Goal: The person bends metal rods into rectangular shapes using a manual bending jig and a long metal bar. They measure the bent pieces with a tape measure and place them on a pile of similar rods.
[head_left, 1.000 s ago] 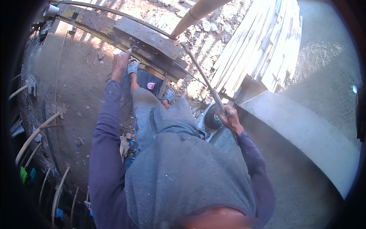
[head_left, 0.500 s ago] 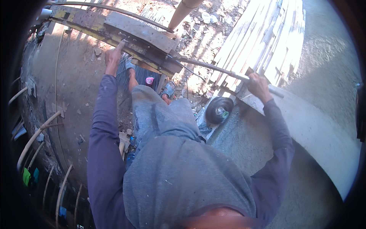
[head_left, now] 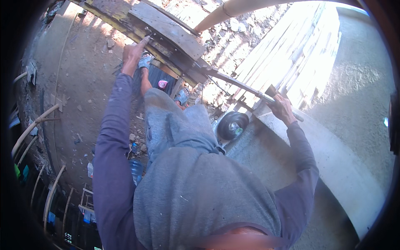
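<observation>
My left hand (head_left: 133,55) is at the near edge of a long, worn wooden and metal bench (head_left: 175,66). Its index finger stretches onto the metal by some small pegs, and the other fingers curl out of sight; what they hold, if anything, I cannot make out. A long metal lever bar (head_left: 246,88) runs from the bench's right end toward the lower right. Around its pipe-like outer part my right hand (head_left: 282,110) is closed, near the tip. Beside that hand a short dark plate (head_left: 271,90) sticks up from the bar.
Below the bench lie a bundle of thin steel rods (head_left: 170,78) and a pink tape measure (head_left: 162,84). A dark coil of wire (head_left: 233,126) sits left of a low concrete ledge (head_left: 316,141). Long pale strips (head_left: 291,50) cover the ground beyond. A bamboo pole (head_left: 233,9) crosses above.
The whole view has tilted and shifted, so the bench and lever slope more steeply. My right hand keeps its hold on the lever, and my left hand stays at the bench edge.
</observation>
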The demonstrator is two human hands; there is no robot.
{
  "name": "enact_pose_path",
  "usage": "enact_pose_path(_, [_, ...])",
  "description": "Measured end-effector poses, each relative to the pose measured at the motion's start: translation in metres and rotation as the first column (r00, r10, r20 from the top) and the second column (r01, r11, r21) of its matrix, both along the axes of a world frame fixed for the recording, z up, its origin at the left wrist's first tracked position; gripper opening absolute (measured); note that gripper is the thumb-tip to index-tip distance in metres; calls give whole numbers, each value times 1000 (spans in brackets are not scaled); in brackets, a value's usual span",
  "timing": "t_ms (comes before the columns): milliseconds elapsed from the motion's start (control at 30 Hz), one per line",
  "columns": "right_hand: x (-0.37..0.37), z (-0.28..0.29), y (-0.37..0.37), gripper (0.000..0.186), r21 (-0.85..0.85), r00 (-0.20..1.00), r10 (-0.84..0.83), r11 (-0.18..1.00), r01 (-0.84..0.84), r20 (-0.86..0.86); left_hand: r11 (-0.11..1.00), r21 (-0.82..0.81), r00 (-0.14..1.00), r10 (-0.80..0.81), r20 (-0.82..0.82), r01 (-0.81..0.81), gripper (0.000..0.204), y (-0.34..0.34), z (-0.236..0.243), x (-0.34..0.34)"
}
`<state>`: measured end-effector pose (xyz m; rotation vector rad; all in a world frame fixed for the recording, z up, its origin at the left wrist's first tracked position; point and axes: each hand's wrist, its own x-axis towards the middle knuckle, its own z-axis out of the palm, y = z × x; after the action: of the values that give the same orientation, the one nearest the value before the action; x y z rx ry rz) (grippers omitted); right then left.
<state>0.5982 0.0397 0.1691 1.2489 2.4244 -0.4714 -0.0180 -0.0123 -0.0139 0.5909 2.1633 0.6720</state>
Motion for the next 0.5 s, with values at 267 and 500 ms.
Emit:
enact_pose_path(267, [2,8,-12,40,-65,989,-135,989,131,-54,994,88,998,-61,20,59,64,2,9,5])
enact_pose_path(500, [22,6,-54,48,-126,897,-357,934,335,-258,916,402,993,-58,102,12,49,-8,63,12])
